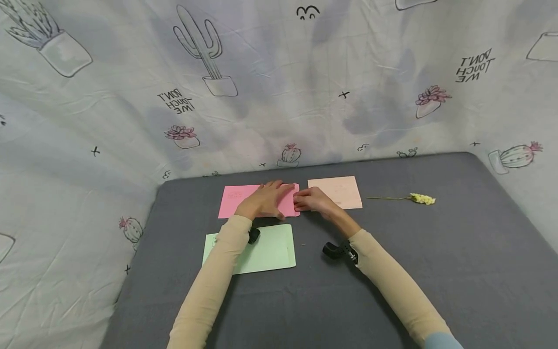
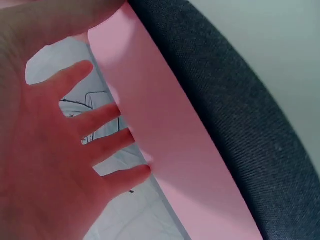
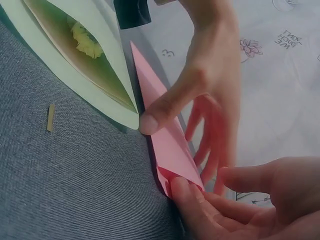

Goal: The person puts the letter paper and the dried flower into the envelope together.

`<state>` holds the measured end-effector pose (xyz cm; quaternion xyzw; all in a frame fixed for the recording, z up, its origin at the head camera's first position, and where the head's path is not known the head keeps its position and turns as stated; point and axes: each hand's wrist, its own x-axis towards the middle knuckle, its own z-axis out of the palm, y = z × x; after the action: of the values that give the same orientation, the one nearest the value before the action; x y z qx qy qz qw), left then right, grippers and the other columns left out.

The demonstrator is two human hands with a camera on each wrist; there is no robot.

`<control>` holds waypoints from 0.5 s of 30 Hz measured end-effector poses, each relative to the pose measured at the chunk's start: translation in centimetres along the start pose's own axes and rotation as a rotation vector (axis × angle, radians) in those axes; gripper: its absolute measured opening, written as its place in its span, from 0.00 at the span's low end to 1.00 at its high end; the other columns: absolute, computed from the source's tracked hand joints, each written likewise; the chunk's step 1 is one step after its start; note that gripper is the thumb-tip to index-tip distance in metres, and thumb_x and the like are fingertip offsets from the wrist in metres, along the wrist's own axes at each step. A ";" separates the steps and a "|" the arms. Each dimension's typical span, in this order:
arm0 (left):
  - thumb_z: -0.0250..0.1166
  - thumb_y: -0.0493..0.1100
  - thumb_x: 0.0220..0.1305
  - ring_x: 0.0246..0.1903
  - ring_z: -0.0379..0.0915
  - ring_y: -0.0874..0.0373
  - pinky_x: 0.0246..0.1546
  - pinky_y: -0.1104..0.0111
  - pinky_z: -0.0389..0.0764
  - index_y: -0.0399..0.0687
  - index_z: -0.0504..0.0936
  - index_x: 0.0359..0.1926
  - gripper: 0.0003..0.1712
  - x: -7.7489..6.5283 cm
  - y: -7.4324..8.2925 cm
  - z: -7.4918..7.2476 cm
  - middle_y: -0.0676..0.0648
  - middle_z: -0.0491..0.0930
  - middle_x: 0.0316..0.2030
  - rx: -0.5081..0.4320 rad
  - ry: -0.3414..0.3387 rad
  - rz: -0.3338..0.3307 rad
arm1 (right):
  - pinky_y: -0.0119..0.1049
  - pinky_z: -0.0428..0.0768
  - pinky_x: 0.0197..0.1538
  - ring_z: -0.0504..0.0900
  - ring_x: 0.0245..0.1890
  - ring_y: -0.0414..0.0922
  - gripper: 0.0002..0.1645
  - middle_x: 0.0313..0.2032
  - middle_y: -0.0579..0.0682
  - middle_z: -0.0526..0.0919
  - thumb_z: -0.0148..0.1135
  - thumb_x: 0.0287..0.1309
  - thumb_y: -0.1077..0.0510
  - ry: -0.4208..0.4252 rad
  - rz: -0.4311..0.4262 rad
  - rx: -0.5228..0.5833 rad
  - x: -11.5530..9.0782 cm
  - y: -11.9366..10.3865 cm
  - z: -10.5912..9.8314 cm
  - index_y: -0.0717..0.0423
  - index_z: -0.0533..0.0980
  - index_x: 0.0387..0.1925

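A pink envelope lies at the back of the table. Across it spreads my left hand, thumb at its near long edge and straight fingertips along the far one, as the left wrist view also shows. At the envelope's right end, my right hand holds the mouth with bent fingers; one digit tucks into the opening in the right wrist view. Just in front, under my left forearm, is a light green envelope. Its mouth gapes in the right wrist view, with a yellow flower head inside.
A peach-coloured paper rectangle lies behind my right hand. Farther right is a yellow flower on a thin stem. A small strip lies on the grey cloth near the green envelope. A printed curtain hangs behind the table.
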<state>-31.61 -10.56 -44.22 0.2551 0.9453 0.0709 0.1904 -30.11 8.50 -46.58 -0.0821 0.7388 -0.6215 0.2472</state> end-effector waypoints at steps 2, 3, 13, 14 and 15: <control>0.77 0.54 0.49 0.71 0.52 0.42 0.70 0.45 0.50 0.58 0.56 0.75 0.56 -0.2 0.1 0.0 0.40 0.58 0.71 0.008 0.012 0.011 | 0.39 0.82 0.49 0.85 0.42 0.48 0.21 0.46 0.68 0.82 0.51 0.70 0.65 -0.005 -0.008 -0.007 -0.2 0.0 0.1 0.78 0.71 0.57; 0.77 0.54 0.49 0.70 0.54 0.42 0.69 0.46 0.52 0.58 0.58 0.75 0.55 -0.3 0.2 0.0 0.40 0.59 0.70 0.018 0.019 0.015 | 0.39 0.82 0.49 0.84 0.42 0.48 0.21 0.47 0.68 0.82 0.51 0.70 0.66 -0.003 -0.010 -0.009 -0.4 0.0 0.2 0.78 0.71 0.57; 0.76 0.58 0.50 0.63 0.60 0.44 0.65 0.44 0.60 0.63 0.62 0.72 0.50 -1.2 0.9 0.7 0.41 0.65 0.63 0.051 0.080 0.000 | 0.44 0.79 0.55 0.81 0.51 0.57 0.22 0.53 0.69 0.78 0.51 0.70 0.65 -0.006 -0.067 -0.021 -1.8 0.4 0.2 0.76 0.70 0.59; 0.76 0.57 0.50 0.63 0.60 0.44 0.65 0.44 0.60 0.63 0.62 0.72 0.50 -1.2 0.9 0.8 0.41 0.65 0.63 0.050 0.078 -0.002 | 0.44 0.79 0.55 0.81 0.51 0.57 0.21 0.53 0.69 0.79 0.52 0.70 0.65 -0.004 -0.073 -0.036 -2.0 0.4 0.0 0.75 0.70 0.59; 0.76 0.57 0.50 0.64 0.60 0.43 0.65 0.43 0.59 0.63 0.63 0.71 0.49 -1.3 1.0 0.9 0.40 0.64 0.63 0.045 0.077 -0.006 | 0.44 0.79 0.54 0.81 0.51 0.58 0.21 0.52 0.69 0.79 0.52 0.70 0.64 0.000 -0.084 -0.053 -2.2 0.4 -0.1 0.75 0.71 0.59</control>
<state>-29.76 -10.35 -44.36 0.2535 0.9541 0.0587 0.1483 -28.16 9.65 -46.42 -0.1196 0.7508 -0.6117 0.2185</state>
